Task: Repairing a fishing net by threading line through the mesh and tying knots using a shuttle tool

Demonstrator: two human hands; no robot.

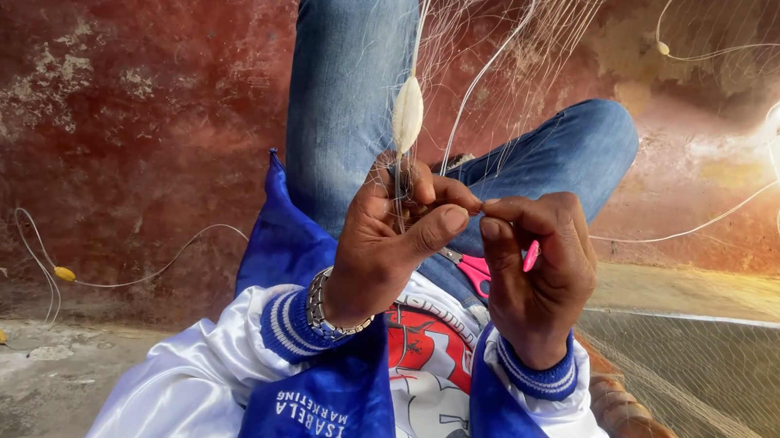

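- Between the 2 hands, just above the person's lap, a fine pale fishing net comes down from the top of the view to the fingertips, where its strands are pinched.
- Left hand is closed narrow, thumb pressed toward the forefinger on the net's threads; a metal watch band circles its wrist.
- Right hand is closed too, its forefinger and thumb meeting the left hand's fingertips at the net, and it holds a small pink tool against the palm; what kind of tool, I cannot tell.
- Just above the left hand, a cream oval float hangs on the net's white cord.
- Below the hands, pink-handled scissors lie on the lap, partly hidden by the right hand.
- Behind the net are blue-jeaned knees and a worn red wall.
- Left of the hands, 2 yellow floats on a cord lie by the wall's foot.
- Right of the hands, more netting is spread flat.
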